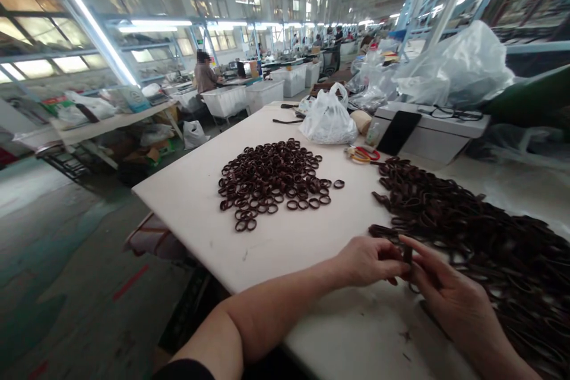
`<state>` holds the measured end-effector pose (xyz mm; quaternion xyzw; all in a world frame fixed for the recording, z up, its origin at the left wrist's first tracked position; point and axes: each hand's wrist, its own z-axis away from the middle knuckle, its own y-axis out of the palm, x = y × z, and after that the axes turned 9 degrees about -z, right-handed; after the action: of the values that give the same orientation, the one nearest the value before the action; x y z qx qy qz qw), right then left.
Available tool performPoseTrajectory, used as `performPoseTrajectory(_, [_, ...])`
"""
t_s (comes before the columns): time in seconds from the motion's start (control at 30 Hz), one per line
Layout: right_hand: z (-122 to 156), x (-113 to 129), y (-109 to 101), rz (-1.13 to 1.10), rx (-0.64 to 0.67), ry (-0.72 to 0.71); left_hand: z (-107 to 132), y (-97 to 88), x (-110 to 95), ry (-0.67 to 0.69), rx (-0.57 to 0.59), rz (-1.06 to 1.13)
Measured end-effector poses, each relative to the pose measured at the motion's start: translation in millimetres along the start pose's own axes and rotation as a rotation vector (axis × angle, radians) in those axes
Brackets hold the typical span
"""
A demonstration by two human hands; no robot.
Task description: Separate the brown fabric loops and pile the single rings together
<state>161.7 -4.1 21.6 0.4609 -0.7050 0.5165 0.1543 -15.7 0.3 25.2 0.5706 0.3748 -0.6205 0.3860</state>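
Over the near right part of the table, my left hand (pixel 369 260) and my right hand (pixel 452 294) meet at the fingertips. Pinched between them is a small dark brown loop (pixel 407 254), partly covered by the fingers. Beside my right hand spreads a large heap of dark brown strips and loops (pixel 463 222), reaching to the right edge of the view. A pile of small dark brown rings (pixel 271 175) lies farther off, left of both hands; a few rings sit apart at its rim.
Scissors with red and yellow handles (pixel 363 155), a white plastic bag (pixel 330 116), a black phone (pixel 399 132) and a white box (pixel 439 130) with eyeglasses (pixel 454 113) stand along the far side of the white table (pixel 187 202). A person (pixel 205 74) works in the background near white bins (pixel 225 101).
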Motion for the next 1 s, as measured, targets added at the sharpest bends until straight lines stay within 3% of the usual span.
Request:
performPoseTrajectory(0.17, [-2,-7,-5,0.087,0.055,-0.181,4,-1.8,-12,-0.142,0.093,0.093])
performPoseTrajectory(0.3, [-2,-5,-8,0.135,0.018,-0.140,7,1.1,-13,-0.114,0.118,0.122])
performPoseTrajectory(0.57, [-4,6,-11,-0.059,0.037,0.066,3,-6.3,-1,-0.019,-0.063,-0.172])
performPoseTrajectory(0.67, [-6,9,-14,-0.239,0.141,0.131,-1,-14.6,1,0.039,-0.184,-0.224])
performPoseTrajectory(0.77, [-6,18,-13,-0.342,0.234,0.086,-1,-18.8,0,0.102,-0.270,-0.260])
performPoseTrajectory(0.87, [-6,30,-9,-0.362,0.281,0.043,1,-17.8,-1,0.130,-0.232,-0.262])
performPoseTrajectory(1.0, [-3,38,-3,-0.369,0.244,0.108,6,-13.7,-3,0.183,-0.208,-0.348])
